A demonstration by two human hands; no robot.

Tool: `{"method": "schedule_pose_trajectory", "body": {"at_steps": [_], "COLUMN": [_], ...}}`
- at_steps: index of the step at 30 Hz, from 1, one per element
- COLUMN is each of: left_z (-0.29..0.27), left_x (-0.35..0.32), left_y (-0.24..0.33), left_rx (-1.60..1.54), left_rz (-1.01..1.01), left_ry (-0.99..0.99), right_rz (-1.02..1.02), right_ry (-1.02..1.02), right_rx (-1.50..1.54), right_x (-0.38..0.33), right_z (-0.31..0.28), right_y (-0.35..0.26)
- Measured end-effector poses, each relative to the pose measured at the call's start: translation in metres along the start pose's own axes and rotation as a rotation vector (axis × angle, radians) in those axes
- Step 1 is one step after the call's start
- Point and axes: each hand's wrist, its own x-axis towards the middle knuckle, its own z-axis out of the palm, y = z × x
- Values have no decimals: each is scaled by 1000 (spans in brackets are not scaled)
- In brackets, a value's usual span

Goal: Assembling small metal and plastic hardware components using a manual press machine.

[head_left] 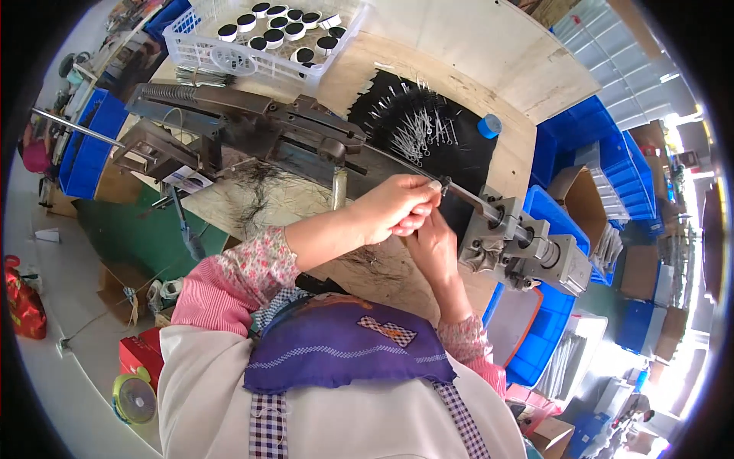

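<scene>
Over the middle of the bench, my two hands meet in front of the machine's metal shaft. My left hand (391,208) is closed in a pinch, thumb and forefinger reaching the shaft, with a small dark piece (445,183) at their tips. Just below it, my right hand (434,249) has its fingers bent and closed against the left one. What lies between the fingers is hidden. Beyond the shaft, several thin wire pieces with looped ends (419,138) and dark bristles lie on a black mat (470,153).
The metal machine (252,115) spans the bench, its clamp end (527,243) at right. Round black-and-white pieces fill a white plastic basket (176,44). A blue round cap (489,126) sits on the mat's edge. Loose dark bristles (260,195) litter the wood. Blue bins (604,153) stand right.
</scene>
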Motion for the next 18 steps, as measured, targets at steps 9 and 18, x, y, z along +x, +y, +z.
{"method": "schedule_pose_trajectory", "body": {"at_steps": [9,18], "left_z": [-5,-12], "left_x": [-5,-7], "left_y": [-19,-20], "left_rx": [-21,9], "left_rz": [435,500], "left_ry": [333,360], "right_rz": [72,-189], "right_ry": [-235,-324], "right_rx": [14,38], "right_x": [-26,132], "right_z": [-84,-54], "right_y": [-36,-13]}}
